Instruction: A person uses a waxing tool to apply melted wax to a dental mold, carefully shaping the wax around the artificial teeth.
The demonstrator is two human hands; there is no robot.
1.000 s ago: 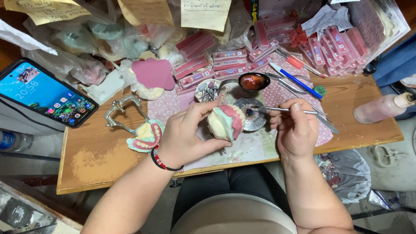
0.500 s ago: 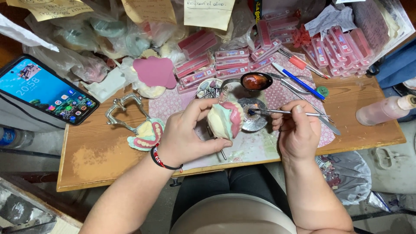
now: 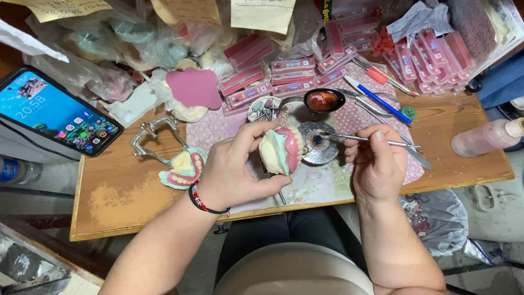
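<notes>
We find the left hand clamped around a denture model, a pale cast carrying pink wax gum, thumb beneath and fingers curled over the top. In our judgement the grip tips the wax face toward the right hand so the working surface is exposed.

The right hand is closed in a pen grip on a slim metal wax instrument. The tip points left, away from the knuckles, and rests at the round metal dish just beside the model. We judge that the dish sits between the hands so that the tip can pass from it to the wax with little travel.

Just beyond the right hand's fingertips lies a spoon holding dark red melted material, handle toward the left hand. A blue pen and other metal tools lie further out on the same side.

To the outer side of the left wrist a second denture set lies on the wooden board, touching a metal articulator frame. Farther out, a smartphone with a lit screen is propped up. Trays of pink teeth cards are stacked beyond both hands.
</notes>
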